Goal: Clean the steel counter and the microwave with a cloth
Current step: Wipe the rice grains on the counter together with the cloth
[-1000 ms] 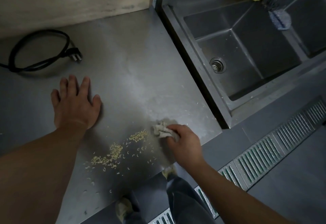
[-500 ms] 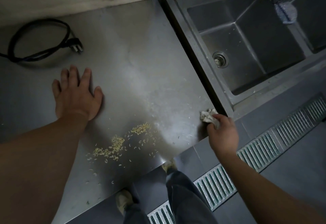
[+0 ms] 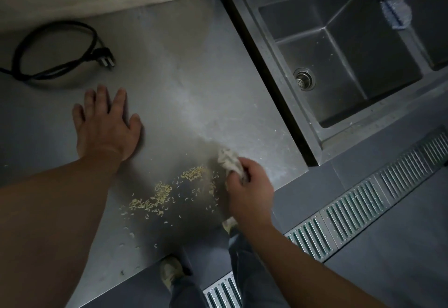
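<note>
The right hand (image 3: 247,184) is clenching its fingers round the crumpled cloth (image 3: 230,160), having swung back from the steel counter's (image 3: 194,70) sink-side edge to the scattered noodle crumbs (image 3: 164,193). The left hand (image 3: 106,123) is staying flat, fingers released. Crumbs are still waiting; the microwave isn't in view.

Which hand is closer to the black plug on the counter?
The left hand. It lies flat on the steel counter just below the black plug. The right hand grips the cloth much farther off, near the counter's front edge.
</note>
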`<state>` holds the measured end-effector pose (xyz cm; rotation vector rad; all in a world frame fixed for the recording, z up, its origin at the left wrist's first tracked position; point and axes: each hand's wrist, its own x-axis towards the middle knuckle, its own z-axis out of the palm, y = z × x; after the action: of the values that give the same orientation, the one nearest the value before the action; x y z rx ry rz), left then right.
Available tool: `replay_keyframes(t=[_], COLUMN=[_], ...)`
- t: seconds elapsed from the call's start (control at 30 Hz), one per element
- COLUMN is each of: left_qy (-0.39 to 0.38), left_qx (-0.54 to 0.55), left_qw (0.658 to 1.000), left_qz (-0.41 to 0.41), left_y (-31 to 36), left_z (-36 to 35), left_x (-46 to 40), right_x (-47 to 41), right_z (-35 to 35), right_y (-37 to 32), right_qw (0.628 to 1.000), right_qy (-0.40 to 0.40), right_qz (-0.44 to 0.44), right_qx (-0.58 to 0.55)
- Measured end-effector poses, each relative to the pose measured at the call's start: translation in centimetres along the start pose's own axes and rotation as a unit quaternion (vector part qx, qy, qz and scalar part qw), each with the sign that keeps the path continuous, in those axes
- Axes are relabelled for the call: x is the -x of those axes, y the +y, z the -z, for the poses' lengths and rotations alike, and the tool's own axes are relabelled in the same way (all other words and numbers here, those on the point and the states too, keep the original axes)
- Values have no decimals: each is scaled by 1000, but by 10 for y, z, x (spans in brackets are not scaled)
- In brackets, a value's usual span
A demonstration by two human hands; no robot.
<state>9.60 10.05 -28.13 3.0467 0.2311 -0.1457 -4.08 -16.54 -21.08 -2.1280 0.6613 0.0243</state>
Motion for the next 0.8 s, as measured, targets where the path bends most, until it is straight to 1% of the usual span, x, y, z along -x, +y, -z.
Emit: replay_keyframes(t=[0.07,0.17,0.23,0.3,0.37,0.43,0.5,0.57,0.63,0.7,0.8], left_qy=[-4,-6,-9,-13,-15,-18,-22,-22,-19,-22,-27], left_qx=[4,1,-1,-2,-10,-11,-9,-6,-5,-8,-7], left_qw=[1000,1000,1000,1000,1000,1000,1000,1000,1000,1000,1000], left_qz=[1,1,1,1,0,1,1,1,-1,-1,2], left_y=[-1,-1,-1,-1,0,0,0,0,-1,0,-1], left_z=[-1,-1,-1,0,0,0,1,2,3,4,5], left_x=[0,-1,-2,-2,-2,-2,-2,-2,-2,-2,-3], right_x=[-13,-35,-43,-40,-25,-5,13,27,34,33,17], right_z=[12,36,50,55,49,33,11,-10,-24,-28,-23], right_y=[2,18,32,45,51,50,41,27,12,-3,-19], right_qw=[999,994,989,983,974,969,975,983,987,993,997], right_qy=[47,84,82,46,-15,-64,-94,-117,-124,-107,-61], right_qz=[12,37,24,10,-3,-4,2,-2,-8,-14,-20], right_qx=[-14,66,120,176,224,237,204,145,97,47,-43])
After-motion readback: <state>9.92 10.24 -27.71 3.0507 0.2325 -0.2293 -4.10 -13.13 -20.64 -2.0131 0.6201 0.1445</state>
